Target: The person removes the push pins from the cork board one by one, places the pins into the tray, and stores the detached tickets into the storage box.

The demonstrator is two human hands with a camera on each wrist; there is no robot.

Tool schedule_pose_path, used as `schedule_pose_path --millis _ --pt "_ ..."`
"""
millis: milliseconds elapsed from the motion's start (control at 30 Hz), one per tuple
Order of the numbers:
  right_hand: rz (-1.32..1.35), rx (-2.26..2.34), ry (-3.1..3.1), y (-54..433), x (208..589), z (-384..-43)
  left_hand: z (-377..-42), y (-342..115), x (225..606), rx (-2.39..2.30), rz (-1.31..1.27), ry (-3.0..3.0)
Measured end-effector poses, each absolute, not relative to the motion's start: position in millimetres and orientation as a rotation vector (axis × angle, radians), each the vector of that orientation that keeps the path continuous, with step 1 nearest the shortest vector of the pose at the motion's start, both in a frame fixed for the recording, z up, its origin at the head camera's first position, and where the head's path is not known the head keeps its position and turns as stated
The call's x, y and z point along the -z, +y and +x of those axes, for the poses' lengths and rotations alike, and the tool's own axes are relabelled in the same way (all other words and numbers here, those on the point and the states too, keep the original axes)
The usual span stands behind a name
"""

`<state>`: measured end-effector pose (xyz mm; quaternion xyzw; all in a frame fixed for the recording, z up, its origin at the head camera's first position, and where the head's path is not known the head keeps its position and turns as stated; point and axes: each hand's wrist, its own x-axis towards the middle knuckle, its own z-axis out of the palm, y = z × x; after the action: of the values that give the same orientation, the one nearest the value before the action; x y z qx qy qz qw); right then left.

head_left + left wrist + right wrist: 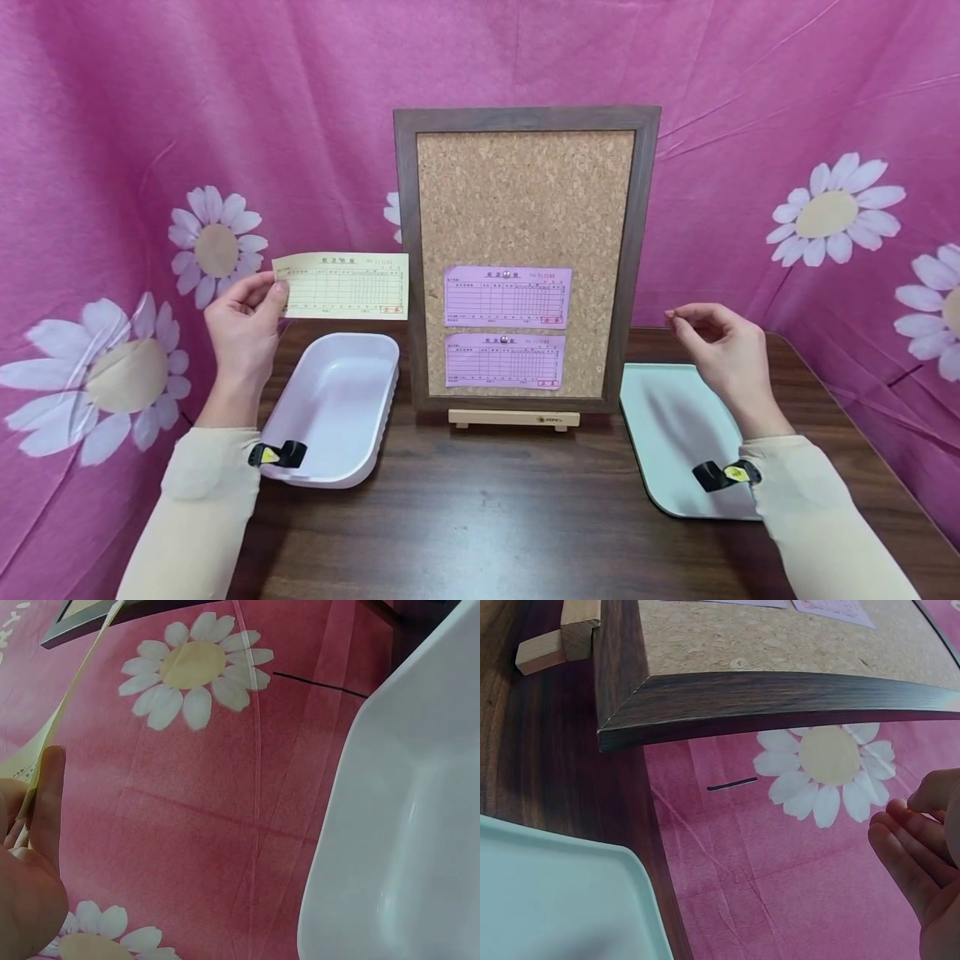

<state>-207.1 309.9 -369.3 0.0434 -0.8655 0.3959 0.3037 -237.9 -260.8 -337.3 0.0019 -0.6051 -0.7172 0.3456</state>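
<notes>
In the head view my left hand (243, 329) pinches the left end of a pale yellow receipt slip (341, 287), thumb in front. The slip is held level above a white tray, its right end beside the corkboard's frame. The left wrist view shows this slip (45, 739) nearly edge-on. My right hand (723, 354) is raised over the green tray, thumb and fingertips pinched together on a tiny thing, mostly hidden; I cannot tell its kind. Two purple receipt slips (507, 297) hang one above the other on the corkboard (525, 200), each with a small shiny pin at its top.
The framed corkboard leans on a small wooden easel (513, 418) mid-table. A deep white tray (386, 358) stands to its left, a shallow mint-green tray (641, 433) to its right. Behind the brown table (480, 517) hangs a pink cloth (337, 100) with daisies.
</notes>
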Motion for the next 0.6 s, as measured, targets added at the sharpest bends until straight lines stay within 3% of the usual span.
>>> schedule_pose_path --millis 600 --pt "0.121 -1.131 -2.303 315.6 382.8 -203.2 -232.5 -277.9 343.2 1.872 0.105 -1.622"
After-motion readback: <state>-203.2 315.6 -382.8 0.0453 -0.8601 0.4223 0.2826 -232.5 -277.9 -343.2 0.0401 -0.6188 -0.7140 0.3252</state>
